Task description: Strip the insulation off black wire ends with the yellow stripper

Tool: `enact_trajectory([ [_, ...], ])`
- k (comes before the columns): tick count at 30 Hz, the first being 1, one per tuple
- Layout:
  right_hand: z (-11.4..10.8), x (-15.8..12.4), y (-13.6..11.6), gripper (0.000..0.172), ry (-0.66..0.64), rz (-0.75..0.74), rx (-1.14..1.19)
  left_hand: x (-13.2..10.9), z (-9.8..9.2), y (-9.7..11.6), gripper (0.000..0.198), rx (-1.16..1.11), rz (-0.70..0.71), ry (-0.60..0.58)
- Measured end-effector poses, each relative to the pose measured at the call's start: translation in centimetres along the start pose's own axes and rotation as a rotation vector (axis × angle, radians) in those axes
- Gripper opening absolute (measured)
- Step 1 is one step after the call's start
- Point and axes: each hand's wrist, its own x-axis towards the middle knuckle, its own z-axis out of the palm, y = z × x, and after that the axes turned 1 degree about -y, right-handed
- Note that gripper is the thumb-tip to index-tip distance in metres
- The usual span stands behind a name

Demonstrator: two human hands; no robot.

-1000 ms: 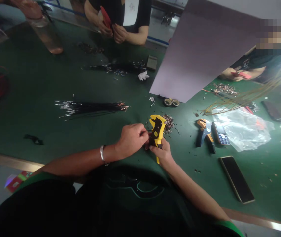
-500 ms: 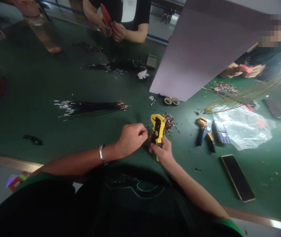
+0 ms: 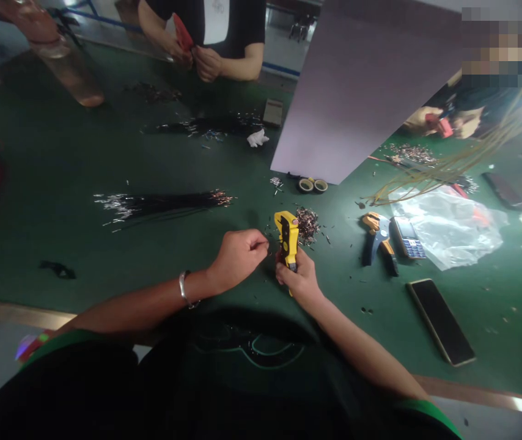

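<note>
Head view shows yellow tool (image 3: 287, 235) over green table (image 3: 173, 159); grey floor (image 3: 280, 46) beyond.

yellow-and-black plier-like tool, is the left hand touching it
Apart. The head view shows a strip of green tabletop between the left hand and the yellow-and-black plier-like tool, which the right hand grips.
</note>
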Motion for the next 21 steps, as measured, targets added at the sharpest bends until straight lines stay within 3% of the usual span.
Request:
enact_trajectory([
  [5, 0.1, -0.1, -0.6, 0.016, -0.031, 0.022, 0.056, 0.1, -0.2, 0.1, 0.014, -0.025, -0.057, -0.031],
  [21, 0.1, 0.3, -0.7, 0.017, -0.025, 0.078, 0.172, 1.3, -2.3, 0.2, 0.019, -0.251, -0.257, -0.306],
])
